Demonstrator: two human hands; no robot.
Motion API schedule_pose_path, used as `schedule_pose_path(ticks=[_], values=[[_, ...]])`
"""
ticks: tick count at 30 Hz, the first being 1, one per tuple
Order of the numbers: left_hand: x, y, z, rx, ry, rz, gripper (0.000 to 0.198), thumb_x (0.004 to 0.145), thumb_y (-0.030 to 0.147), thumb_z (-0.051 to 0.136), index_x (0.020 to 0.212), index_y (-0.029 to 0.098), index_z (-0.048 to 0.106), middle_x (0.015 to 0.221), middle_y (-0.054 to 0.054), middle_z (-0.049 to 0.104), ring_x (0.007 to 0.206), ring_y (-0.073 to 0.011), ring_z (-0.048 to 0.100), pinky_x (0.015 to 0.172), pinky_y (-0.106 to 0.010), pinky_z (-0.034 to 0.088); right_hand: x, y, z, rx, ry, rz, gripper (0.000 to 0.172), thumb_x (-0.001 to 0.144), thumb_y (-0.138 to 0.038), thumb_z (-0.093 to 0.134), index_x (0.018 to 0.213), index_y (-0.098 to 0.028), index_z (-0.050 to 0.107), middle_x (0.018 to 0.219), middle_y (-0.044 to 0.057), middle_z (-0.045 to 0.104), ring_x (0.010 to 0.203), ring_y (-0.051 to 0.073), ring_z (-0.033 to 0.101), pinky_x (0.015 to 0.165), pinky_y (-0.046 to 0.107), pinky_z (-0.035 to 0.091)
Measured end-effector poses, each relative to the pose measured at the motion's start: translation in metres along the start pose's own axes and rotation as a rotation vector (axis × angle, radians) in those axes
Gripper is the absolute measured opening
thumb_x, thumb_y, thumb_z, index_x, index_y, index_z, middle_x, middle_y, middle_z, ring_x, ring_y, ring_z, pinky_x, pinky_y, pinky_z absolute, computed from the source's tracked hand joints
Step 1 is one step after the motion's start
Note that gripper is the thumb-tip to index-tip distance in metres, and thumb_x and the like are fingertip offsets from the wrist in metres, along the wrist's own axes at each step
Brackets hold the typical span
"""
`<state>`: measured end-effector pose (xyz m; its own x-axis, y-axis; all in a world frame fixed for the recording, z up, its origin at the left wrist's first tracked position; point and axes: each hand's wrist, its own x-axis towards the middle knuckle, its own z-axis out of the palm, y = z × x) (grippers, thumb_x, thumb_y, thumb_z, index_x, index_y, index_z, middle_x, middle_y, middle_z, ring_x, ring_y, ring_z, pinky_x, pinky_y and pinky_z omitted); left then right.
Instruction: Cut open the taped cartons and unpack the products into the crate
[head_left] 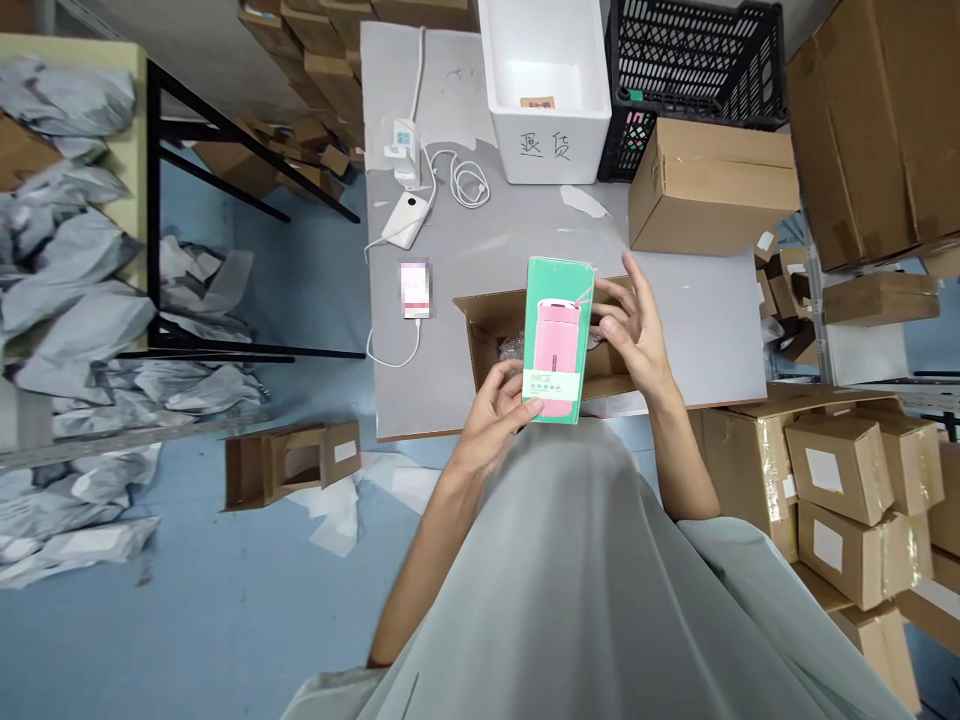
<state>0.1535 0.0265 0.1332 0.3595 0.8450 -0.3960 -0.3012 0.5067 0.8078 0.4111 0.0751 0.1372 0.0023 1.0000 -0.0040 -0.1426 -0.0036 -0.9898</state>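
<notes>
A green product box (559, 275) with a pink bottle-like item printed on its front is held up in front of me. My left hand (495, 410) grips its lower left corner, thumb on the front face and fingers behind. At its right side is my right hand (634, 330), fingers spread; whether a fingertip touches the box edge I cannot tell. Beneath them, an open cardboard carton (487, 320) sits at the table's near edge. Some clear bubble wrap (511, 348) shows inside it, and the rest of its inside is hidden by the box and hands.
On the grey table (517, 235) lie a phone (415, 290) on a cable and a white power strip (405, 150). Behind are a white foam bin (551, 130), a black crate (682, 60) and a closed carton (720, 190). Stacked cartons (847, 480) stand at right; grey parcels (67, 240) lie left.
</notes>
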Motion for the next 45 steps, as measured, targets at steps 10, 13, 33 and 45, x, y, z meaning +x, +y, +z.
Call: schedule_pose_path(ticks=[10, 13, 33, 45], values=[[0.0, 0.003, -0.005, 0.189, 0.016, 0.091, 0.075, 0.077, 0.045, 0.108, 0.133, 0.03, 0.059, 0.13, -0.007, 0.074, 0.116, -0.024, 0.076, 0.085, -0.031, 0.067, 0.003, -0.006, 0.001, -0.192, -0.005, -0.106, 0.092, 0.092, -0.084, 0.083, 0.169, -0.041, 0.056, 0.163, 0.009, 0.068, 0.138, 0.031, 0.075, 0.106, 0.045, 0.071], [0.002, 0.006, -0.01, 0.185, 0.008, 0.081, 0.073, 0.078, 0.047, 0.108, 0.135, 0.029, 0.065, 0.141, -0.009, 0.074, 0.124, -0.0246, 0.074, 0.093, -0.032, 0.066, -0.004, -0.016, 0.001, -0.222, -0.027, -0.134, 0.085, 0.09, -0.081, 0.088, 0.159, -0.038, 0.063, 0.161, 0.01, 0.068, 0.144, 0.034, 0.071, 0.11, 0.048, 0.07], [0.06, 0.024, 0.007, -0.045, 0.228, 0.199, 0.047, 0.093, 0.069, 0.079, 0.11, 0.025, 0.077, 0.114, -0.008, 0.084, 0.114, -0.0293, 0.079, 0.096, -0.039, 0.061, -0.117, 0.03, 0.041, -0.583, -0.139, -0.577, 0.067, 0.091, -0.041, 0.091, 0.155, -0.043, 0.071, 0.137, 0.005, 0.086, 0.135, 0.04, 0.083, 0.096, 0.053, 0.08], [0.036, 0.024, 0.011, -0.025, 0.075, 0.06, 0.045, 0.093, 0.056, 0.077, 0.11, 0.017, 0.089, 0.113, -0.015, 0.085, 0.104, -0.0288, 0.078, 0.089, -0.04, 0.067, -0.006, -0.02, -0.011, -0.226, 0.426, -0.2, 0.065, 0.104, -0.08, 0.067, 0.152, -0.038, 0.059, 0.156, 0.011, 0.067, 0.155, 0.039, 0.063, 0.112, 0.059, 0.069]])
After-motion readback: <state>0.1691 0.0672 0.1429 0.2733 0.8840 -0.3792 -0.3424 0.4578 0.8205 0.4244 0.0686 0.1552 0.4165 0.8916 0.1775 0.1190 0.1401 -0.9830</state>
